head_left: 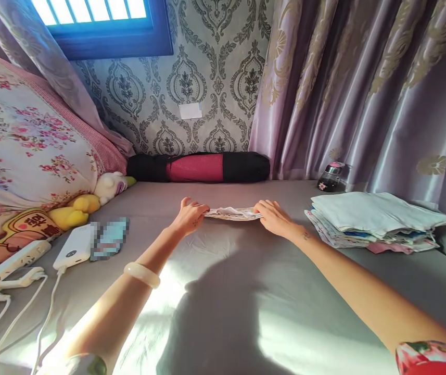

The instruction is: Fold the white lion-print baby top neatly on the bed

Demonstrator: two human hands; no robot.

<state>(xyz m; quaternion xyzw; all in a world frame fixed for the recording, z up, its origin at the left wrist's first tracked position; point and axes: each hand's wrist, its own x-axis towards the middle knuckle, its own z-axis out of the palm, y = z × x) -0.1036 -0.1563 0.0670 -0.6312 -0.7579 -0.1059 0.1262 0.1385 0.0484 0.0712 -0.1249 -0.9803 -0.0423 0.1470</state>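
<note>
A folded cloth (232,213), whitish with a faint coloured pattern, stretches between my two hands over the middle of the grey bed sheet (223,250). My left hand (189,214) pinches its left end, and my right hand (272,216) grips the right end. Seen nearly edge-on, the cloth shows several thin layers; whether it touches the sheet I cannot tell. To the right of my right hand lies a stack of folded cloths (379,213), a pale one on top.
On the left are a power strip (12,265) with cables, a white power bank (76,247), a blurred phone-like item (110,238) and plush toys (76,205). A black and red rolled bag (197,167) lies against the wall. A dark bottle (330,176) stands by the curtain (347,94).
</note>
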